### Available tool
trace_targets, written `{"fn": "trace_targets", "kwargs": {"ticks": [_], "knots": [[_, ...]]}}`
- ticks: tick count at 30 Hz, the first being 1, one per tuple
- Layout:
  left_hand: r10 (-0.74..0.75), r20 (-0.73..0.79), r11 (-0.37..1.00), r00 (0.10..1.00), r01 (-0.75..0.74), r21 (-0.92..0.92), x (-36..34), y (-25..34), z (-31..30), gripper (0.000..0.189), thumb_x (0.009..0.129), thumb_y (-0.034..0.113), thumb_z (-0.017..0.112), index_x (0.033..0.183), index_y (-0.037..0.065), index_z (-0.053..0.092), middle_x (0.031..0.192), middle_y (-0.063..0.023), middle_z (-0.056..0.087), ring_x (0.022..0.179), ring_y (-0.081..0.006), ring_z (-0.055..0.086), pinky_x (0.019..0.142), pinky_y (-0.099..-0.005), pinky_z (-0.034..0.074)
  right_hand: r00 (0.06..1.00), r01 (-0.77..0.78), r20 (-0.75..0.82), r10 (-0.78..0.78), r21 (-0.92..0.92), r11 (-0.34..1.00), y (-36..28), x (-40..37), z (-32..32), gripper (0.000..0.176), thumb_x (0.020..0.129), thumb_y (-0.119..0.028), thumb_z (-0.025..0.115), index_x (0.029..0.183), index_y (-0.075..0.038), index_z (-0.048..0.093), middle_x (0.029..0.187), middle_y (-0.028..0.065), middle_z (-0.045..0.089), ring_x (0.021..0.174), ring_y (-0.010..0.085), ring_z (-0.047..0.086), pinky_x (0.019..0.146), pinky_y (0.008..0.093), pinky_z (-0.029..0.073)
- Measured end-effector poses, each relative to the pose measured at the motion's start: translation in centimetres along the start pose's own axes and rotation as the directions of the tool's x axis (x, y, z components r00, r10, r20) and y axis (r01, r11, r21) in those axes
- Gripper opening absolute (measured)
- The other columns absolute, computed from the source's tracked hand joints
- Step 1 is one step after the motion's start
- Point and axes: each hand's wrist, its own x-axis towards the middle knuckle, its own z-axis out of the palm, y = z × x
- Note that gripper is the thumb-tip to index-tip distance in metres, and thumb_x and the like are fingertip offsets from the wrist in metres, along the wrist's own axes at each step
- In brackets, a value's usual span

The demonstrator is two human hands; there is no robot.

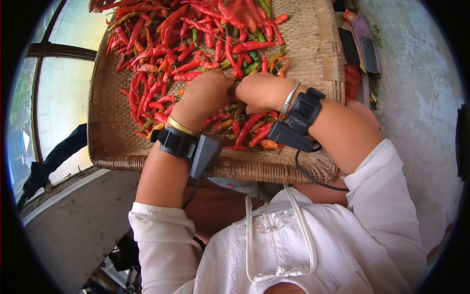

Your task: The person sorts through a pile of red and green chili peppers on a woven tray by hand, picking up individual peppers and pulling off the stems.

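Red chili peppers, with some green and orange ones among them, lie heaped in a shallow woven basket. My left hand and my right hand meet low over the near part of the pile, knuckles up and fingers curled in. Whatever they pinch is hidden beneath them. A red chili pepper shows just beyond the gap between the two hands. More peppers lie between my wrists and the near rim. Each wrist wears a bracelet and a strapped black device.
The thick woven rim of the basket runs close to my body. On the left is a window with a dark cloth hanging by it. Phones lie beside the basket at the right, near a grey wall.
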Motion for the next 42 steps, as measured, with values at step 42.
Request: {"fn": "trace_targets", "kwargs": {"ticks": [42], "knots": [[-0.213,-0.133,0.962,0.968,0.184,-0.204,-1.1,-0.9,-1.9,0.032,0.075,0.021,0.066,0.099,0.001,0.061,0.09,-0.0178,0.061,0.078,-0.0337,0.059,0.072,-0.0387,0.046,0.791,0.278,-0.535,0.296,0.745,0.606,4.5,-0.5,-5.1,0.031,0.08,-0.028,0.062,0.098,-0.003,0.064,0.08,0.0062,0.063,0.063,0.0115,0.06,0.054,0.0272,0.046]]}}
